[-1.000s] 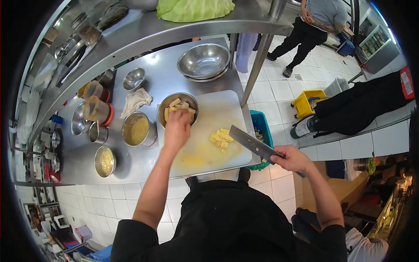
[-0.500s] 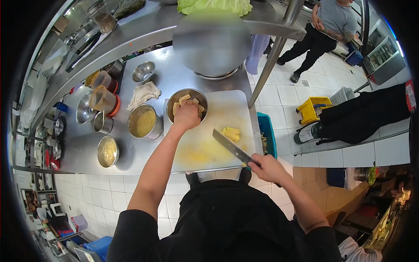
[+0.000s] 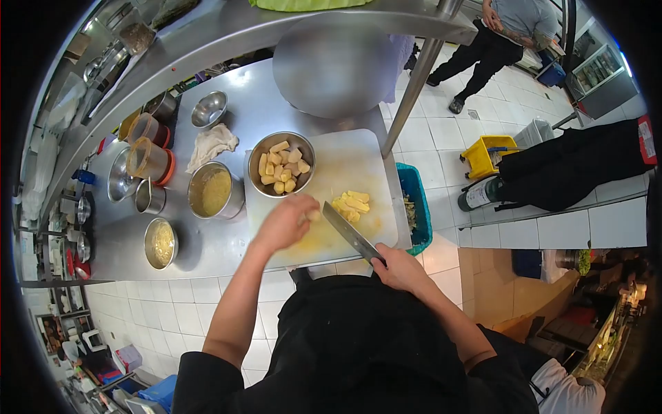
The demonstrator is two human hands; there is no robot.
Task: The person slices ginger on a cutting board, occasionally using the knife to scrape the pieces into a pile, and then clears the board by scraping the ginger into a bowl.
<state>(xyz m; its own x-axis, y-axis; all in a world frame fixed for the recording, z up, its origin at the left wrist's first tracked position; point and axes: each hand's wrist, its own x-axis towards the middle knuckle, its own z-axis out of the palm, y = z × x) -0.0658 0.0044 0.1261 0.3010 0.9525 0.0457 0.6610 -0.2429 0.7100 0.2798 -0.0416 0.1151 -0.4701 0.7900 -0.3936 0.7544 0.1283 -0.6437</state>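
Note:
My right hand (image 3: 403,268) grips the handle of a broad-bladed kitchen knife (image 3: 350,236), its blade slanting over a white cutting board (image 3: 372,152). Close to the knife's tip, my left hand (image 3: 288,222) is closed over the board with a pale yellow chunk (image 3: 314,215) at its fingertips. Just beyond that hand stands a steel bowl (image 3: 254,176) of similar peeled chunks (image 3: 281,165). Sliced yellow pieces (image 3: 350,205) lie in a small pile on the board, right of the blade.
Left of the board are a steel pot (image 3: 234,196) of yellowish mash, a smaller bowl (image 3: 153,259) and a white cloth (image 3: 210,146). A teal bin (image 3: 420,224) stands by the table's right edge. A steel shelf (image 3: 207,48) spans overhead. A person (image 3: 510,31) stands across the aisle.
My left hand has come out of the steel bowl towards me, down over the board, with a chunk. The knife has shifted slightly left, and the camera view has moved a little.

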